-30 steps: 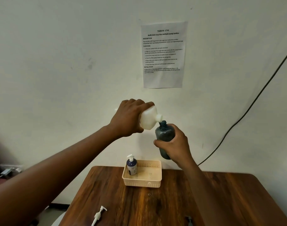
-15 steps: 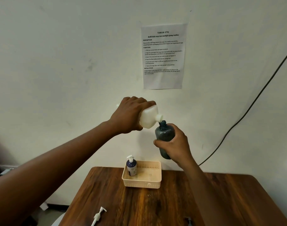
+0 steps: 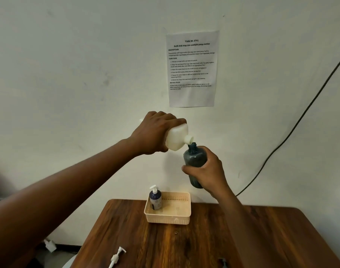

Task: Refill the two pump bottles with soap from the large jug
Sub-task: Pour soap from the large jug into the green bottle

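Two hands raised well above table (image 3: 262,238). Left hand (image 3: 153,132) wraps white jug (image 3: 177,138), tipped so spout meets mouth of dark open bottle (image 3: 194,161). Right hand (image 3: 208,171) clamps bottle upright, steadying pour (flow not visible). Second pump bottle (image 3: 155,199) stands in basket (image 3: 171,217), far side. Loose pump head (image 3: 117,256) near left edge; open room right.

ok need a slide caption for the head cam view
Left hand tips the white jug over the open dark bottle held in the right hand, above the basket.
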